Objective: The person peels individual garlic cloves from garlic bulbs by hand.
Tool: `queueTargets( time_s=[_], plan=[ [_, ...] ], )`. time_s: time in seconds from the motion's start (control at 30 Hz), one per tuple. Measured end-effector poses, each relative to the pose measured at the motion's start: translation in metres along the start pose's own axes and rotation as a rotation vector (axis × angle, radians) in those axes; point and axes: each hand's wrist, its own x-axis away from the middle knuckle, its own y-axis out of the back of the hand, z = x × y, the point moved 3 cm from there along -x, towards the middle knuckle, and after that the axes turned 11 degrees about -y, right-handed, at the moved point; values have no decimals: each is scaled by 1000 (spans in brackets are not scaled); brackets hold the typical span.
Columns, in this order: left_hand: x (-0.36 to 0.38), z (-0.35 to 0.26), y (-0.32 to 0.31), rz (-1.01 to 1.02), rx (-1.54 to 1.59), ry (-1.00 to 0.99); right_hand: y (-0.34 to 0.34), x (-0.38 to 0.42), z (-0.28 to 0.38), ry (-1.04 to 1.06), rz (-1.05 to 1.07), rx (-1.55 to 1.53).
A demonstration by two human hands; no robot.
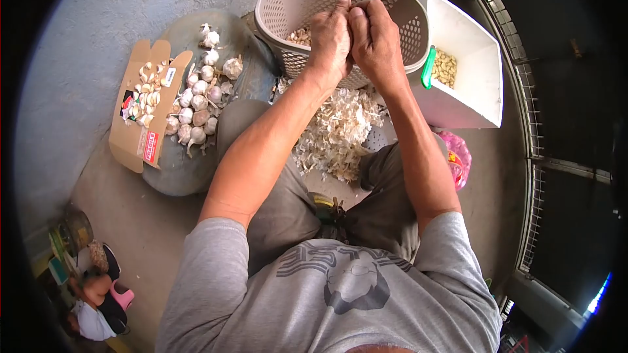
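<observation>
Over the tan perforated basket (278, 3), my left hand (330, 39) and my right hand (377, 36) are pressed together with fingers curled. Both are closed, and whatever they hold is hidden behind the fingers and thumbs. Unpeeled garlic cloves (299, 36) lie in the bottom of the basket, partly covered by my left hand. Below the basket, between my legs, spreads a heap of papery garlic skins (340, 132). Whole garlic bulbs (199, 101) are piled on a round grey surface (173, 180) to the left.
A flattened cardboard box (124, 137) beside the bulbs carries loose garlic cloves (149, 98). To the right, a white box (477, 59) holds peeled cloves (445, 68), with a green handle (428, 67) at its rim. A pink bag (456, 150) lies by my right leg.
</observation>
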Motion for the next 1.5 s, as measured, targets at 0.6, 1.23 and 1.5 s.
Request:
queueTargets(
  time_s=[0.6, 1.23, 1.5],
  plan=[
    [-7, -8, -1, -25, -56, 127, 9, 7, -14, -338, 82, -404],
    [-5, -17, -2, 408, -669, -193, 36, -10, -45, -326, 220, -363],
    [-6, -11, 0, 332, -721, -274, 25, -4, -36, -242, 78, -59]
  ],
)
